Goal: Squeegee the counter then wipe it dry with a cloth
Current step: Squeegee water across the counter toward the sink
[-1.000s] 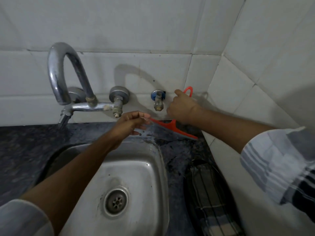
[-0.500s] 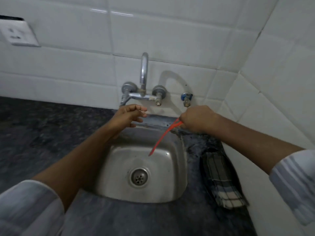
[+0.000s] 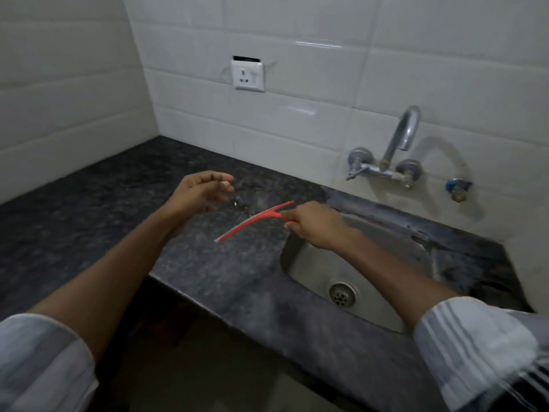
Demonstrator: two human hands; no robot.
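Note:
My right hand grips the handle of a red squeegee, whose blade hangs just above the dark speckled counter at the sink's left edge. To the left of the blade my left hand hovers over the counter, fingers loosely curled and apart, holding nothing. A small shiny wet patch lies on the counter between the two hands. The cloth is out of view.
A steel sink with a round drain is set in the counter at the right. A wall tap and a blue-handled valve sit above it. A socket is on the tiled back wall. The counter ends in a left corner.
My view has swung left from the sink to the open counter. My right hand carried the squeegee from behind the sink to the counter at its left; my left hand moved left too.

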